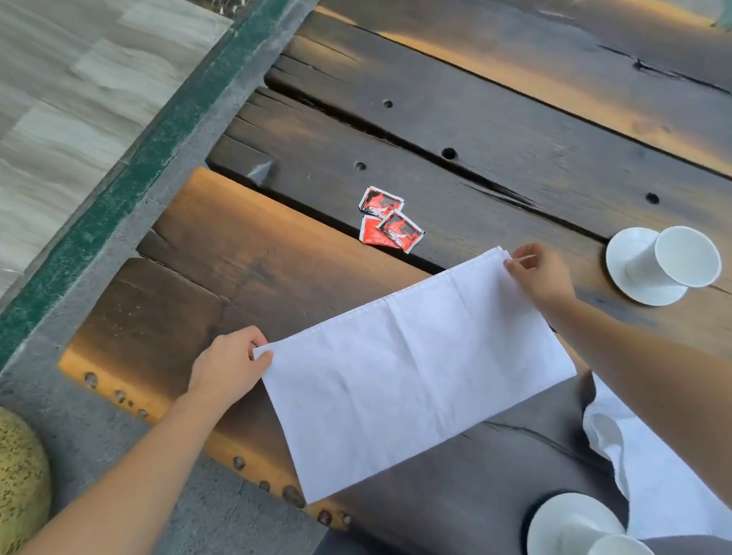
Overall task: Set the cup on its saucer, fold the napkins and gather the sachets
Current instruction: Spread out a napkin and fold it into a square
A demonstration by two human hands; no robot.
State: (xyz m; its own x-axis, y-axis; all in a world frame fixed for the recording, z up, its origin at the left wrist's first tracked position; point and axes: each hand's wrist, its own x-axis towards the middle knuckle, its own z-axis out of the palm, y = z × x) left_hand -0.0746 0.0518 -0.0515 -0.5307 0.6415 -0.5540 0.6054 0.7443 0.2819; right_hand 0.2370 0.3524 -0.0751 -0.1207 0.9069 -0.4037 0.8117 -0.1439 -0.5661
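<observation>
The white napkin [414, 362] lies folded in half on the dark wooden table [521, 134], my left hand [229, 366] and right hand [538, 275] each pinching a far corner. Three red sachets [387, 220] lie just beyond it. A cup [674, 257] stands on its saucer [627, 290] to the right.

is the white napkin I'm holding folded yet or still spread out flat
Folded once, it seems: the napkin shows doubled edges at the far corner pinched by the right hand. The left hand pinches the other corner.

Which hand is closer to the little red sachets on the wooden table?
Right hand, just right of and below the red sachets. The left hand is farther, down-left.
</observation>
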